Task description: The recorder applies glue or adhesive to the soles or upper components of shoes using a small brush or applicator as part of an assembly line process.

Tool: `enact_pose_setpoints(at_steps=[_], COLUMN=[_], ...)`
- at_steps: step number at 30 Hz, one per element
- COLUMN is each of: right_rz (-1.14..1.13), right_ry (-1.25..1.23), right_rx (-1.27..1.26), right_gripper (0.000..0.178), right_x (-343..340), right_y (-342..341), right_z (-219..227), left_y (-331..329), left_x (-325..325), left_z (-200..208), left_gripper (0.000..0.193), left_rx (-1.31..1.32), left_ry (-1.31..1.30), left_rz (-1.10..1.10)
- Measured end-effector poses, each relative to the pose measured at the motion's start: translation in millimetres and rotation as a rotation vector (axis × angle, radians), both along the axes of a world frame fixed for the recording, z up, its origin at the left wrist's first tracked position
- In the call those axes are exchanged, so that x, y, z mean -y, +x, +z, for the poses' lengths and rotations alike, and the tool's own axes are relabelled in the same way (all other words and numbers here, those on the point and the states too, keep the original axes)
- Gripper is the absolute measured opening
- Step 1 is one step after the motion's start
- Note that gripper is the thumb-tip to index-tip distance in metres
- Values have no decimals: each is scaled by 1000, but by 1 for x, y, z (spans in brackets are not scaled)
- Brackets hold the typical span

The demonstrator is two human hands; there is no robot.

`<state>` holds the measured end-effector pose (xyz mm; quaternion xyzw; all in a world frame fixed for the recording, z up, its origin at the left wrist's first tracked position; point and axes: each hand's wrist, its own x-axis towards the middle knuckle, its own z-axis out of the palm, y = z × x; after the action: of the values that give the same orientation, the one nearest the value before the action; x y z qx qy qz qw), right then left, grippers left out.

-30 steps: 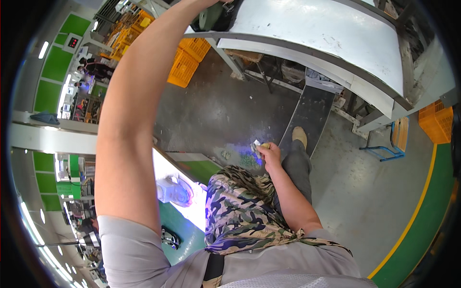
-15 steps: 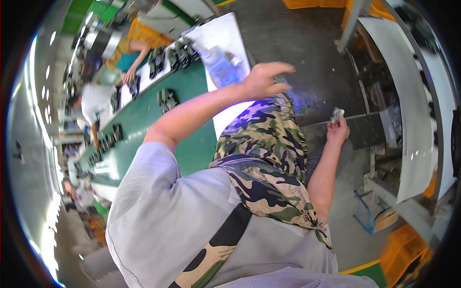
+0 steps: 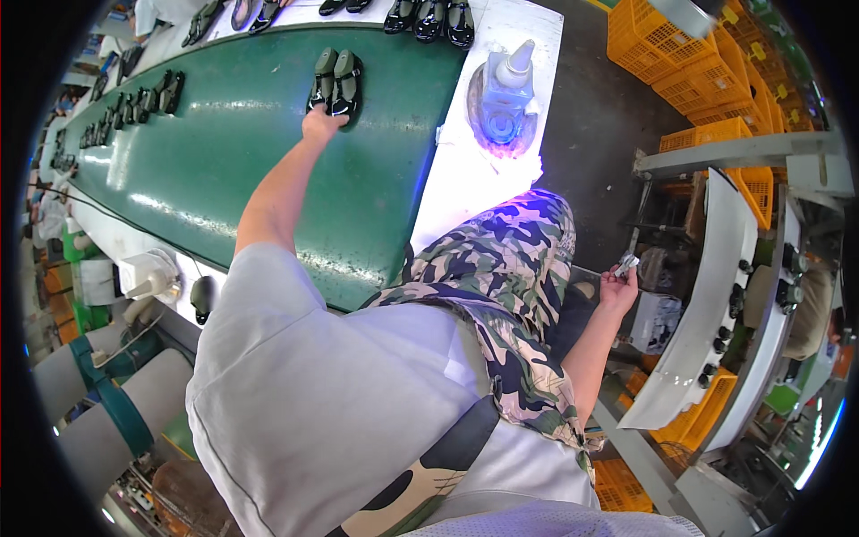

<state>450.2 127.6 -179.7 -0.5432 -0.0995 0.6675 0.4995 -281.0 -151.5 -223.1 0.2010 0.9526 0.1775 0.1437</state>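
Note:
My left arm is stretched over the green belt point(image 3: 242, 143). At its end, my left hand point(image 3: 320, 123) closes on the near end of a pair of glossy black strap shoes point(image 3: 347, 88), with olive-green showing at their far ends. The shoes lie side by side, their near tips partly covered by my fingers. Low on the right, away from the belt, my right hand point(image 3: 619, 288) pinches a small silvery, crumpled-looking piece point(image 3: 626, 265); its exact kind is too small to tell.
A pale squeeze bottle point(image 3: 508, 89) stands on the white ledge point(image 3: 465, 161) beside the belt. More black shoes point(image 3: 429, 20) line the far ledge, and others point(image 3: 143, 103) sit farther along the belt. Orange crates point(image 3: 662, 45) are stacked beyond; a metal rack point(image 3: 698, 304) stands at right.
My left hand has gone from above my lap out to the belt and taken hold of the shoes. The view has turned toward the belt. My right hand still pinches the silvery piece.

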Motion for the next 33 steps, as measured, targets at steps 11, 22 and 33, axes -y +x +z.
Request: enact_pose_setpoints(at_steps=[11,22,33], right_rz=[33,143,217], right_ry=[-3,64,124], right_rx=[122,148,92], right_gripper=[22,21,15], right_x=[2,-11,-33], right_y=[-2,-51,-97], right_z=[44,49,45], left_y=[-60,-26,110], left_x=[-111,-111,11], left_z=[-4,17,23], left_gripper=[88,56,92], left_rx=[33,-39,117], left_ry=[-90,-233,-222], left_rz=[63,-522,-833])
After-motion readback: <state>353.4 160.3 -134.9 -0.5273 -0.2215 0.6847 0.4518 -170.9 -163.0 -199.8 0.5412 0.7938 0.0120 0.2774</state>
